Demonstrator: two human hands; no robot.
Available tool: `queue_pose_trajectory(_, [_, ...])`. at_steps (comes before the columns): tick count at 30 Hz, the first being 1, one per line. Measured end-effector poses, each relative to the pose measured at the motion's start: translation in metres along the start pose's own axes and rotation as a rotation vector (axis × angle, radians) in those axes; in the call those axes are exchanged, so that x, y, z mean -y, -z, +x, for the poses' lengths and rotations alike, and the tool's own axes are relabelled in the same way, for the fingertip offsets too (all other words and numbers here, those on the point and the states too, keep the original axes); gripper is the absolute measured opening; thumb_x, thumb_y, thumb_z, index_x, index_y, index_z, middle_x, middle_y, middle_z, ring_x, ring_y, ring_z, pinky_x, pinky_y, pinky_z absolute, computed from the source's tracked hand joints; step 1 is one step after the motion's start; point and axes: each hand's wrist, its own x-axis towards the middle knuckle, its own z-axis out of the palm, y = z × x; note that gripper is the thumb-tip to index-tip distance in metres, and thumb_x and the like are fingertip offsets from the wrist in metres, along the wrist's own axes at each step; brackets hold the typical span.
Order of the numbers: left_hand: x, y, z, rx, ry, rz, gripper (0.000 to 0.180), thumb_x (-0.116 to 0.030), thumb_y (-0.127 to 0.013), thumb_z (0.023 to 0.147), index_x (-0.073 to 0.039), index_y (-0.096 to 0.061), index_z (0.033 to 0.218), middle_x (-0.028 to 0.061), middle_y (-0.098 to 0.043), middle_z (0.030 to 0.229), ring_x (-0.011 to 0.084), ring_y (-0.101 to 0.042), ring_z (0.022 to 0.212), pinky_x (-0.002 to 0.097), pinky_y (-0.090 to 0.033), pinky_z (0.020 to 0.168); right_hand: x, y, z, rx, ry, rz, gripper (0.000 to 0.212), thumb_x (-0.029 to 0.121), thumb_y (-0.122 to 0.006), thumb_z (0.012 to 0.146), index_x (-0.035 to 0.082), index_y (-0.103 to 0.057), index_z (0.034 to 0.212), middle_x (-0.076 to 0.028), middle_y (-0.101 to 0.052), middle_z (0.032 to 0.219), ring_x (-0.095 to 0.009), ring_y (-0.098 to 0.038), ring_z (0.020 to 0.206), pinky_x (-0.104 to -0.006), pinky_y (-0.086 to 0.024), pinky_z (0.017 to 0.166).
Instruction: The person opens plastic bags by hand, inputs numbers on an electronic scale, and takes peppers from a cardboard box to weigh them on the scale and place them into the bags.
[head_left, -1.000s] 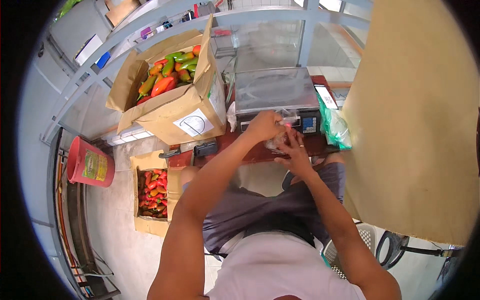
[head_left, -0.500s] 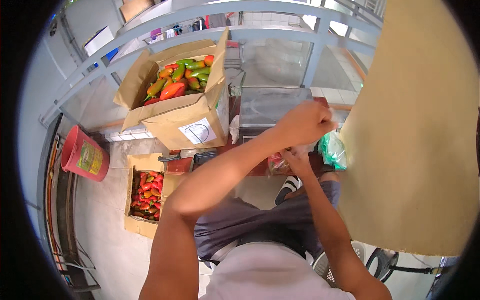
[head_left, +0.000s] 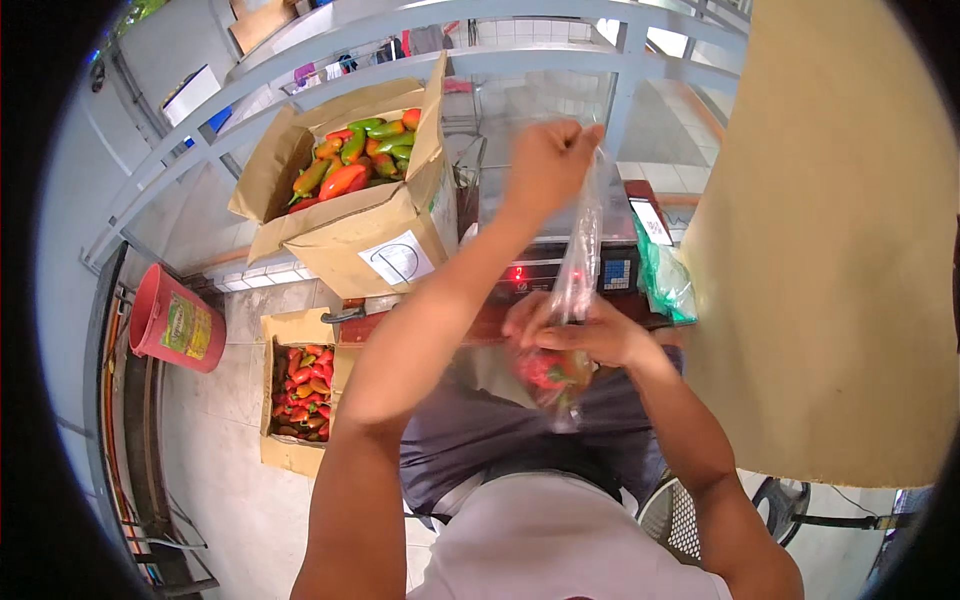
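A clear plastic bag (head_left: 583,235) with red and green peppers (head_left: 545,372) in its bottom hangs stretched between my hands. My left hand (head_left: 552,165), raised, is closed on the bag's top end. Lower down, my right hand (head_left: 590,330) has its fingers wrapped round the bag just above the peppers. Behind the bag stands a digital scale (head_left: 620,274) with a lit red display and a flat metal platform (head_left: 510,215), partly hidden by my left arm.
A large cardboard box (head_left: 330,230) of peppers stands at the upper left. A smaller box (head_left: 290,455) of red peppers is on the floor, near a pink bucket (head_left: 178,318). Green plastic bags (head_left: 667,285) and a phone (head_left: 650,220) lie right of the scale, beside a tall tan panel (head_left: 820,250).
My left hand has moved up and to the left, pulling the bag's top end taut. My right hand and the peppers have come lower and closer to me. The scale's display now shows.
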Motion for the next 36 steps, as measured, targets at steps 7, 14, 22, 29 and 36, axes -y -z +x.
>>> queue_pose_trajectory(7, [0.051,0.050,-0.020,-0.207,0.140,-0.022,0.037,-0.023,-0.071,0.098,0.002,-0.064,0.071,0.0079,-0.058,0.056,0.0139,-0.054,0.054,0.0354,-0.042,0.053,-0.028,0.024,-0.026,-0.368,-0.066,0.479,0.029,0.026,-0.061,0.105,-0.001,-0.066,0.115,-0.012,-0.069,0.115,-0.022,-0.068,0.108,-0.0369,-0.056,0.096])
queue_pose_trajectory(14, [0.013,0.072,-0.054,-0.179,-0.364,0.221,0.014,-0.015,-0.070,0.097,-0.004,-0.068,0.105,0.0070,-0.069,0.090,0.0165,-0.064,0.065,0.0337,-0.049,0.057,-0.008,0.034,-0.024,-0.405,-0.068,0.097,0.029,0.028,-0.052,0.110,0.002,-0.062,0.102,-0.003,-0.061,0.096,-0.013,-0.057,0.093,-0.0277,-0.047,0.088])
queue_pose_trajectory(22, [-0.010,0.070,-0.102,0.486,-0.716,0.691,0.022,-0.027,-0.073,0.089,-0.010,-0.059,0.082,0.0053,-0.058,0.070,0.0280,-0.063,0.060,0.0415,-0.049,0.051,0.033,0.015,-0.028,-0.262,-0.122,-0.136,0.030,0.024,-0.049,0.112,0.001,-0.066,0.108,-0.003,-0.054,0.097,-0.013,-0.049,0.091,-0.0273,-0.041,0.083])
queue_pose_trajectory(29, [-0.014,0.083,-0.110,0.625,-0.907,0.664,0.023,-0.026,-0.070,0.089,-0.012,-0.055,0.078,0.0044,-0.055,0.064,0.0278,-0.063,0.057,0.0420,-0.048,0.048,0.071,0.032,-0.029,-0.036,-0.024,-0.537,0.015,0.011,-0.076,0.093,0.001,-0.075,0.104,-0.007,-0.063,0.113,-0.018,-0.059,0.105,-0.0310,-0.048,0.089])
queue_pose_trajectory(36, [-0.035,0.038,-0.168,0.335,0.004,0.190,0.030,-0.030,-0.055,0.108,-0.004,-0.063,0.096,0.0089,-0.065,0.074,0.0243,-0.064,0.062,0.0370,-0.048,0.057,0.066,0.055,-0.022,-0.355,0.369,-1.044,0.023,-0.004,-0.075,0.085,0.005,-0.079,0.105,-0.009,-0.070,0.113,-0.023,-0.067,0.107,-0.0331,-0.054,0.090])
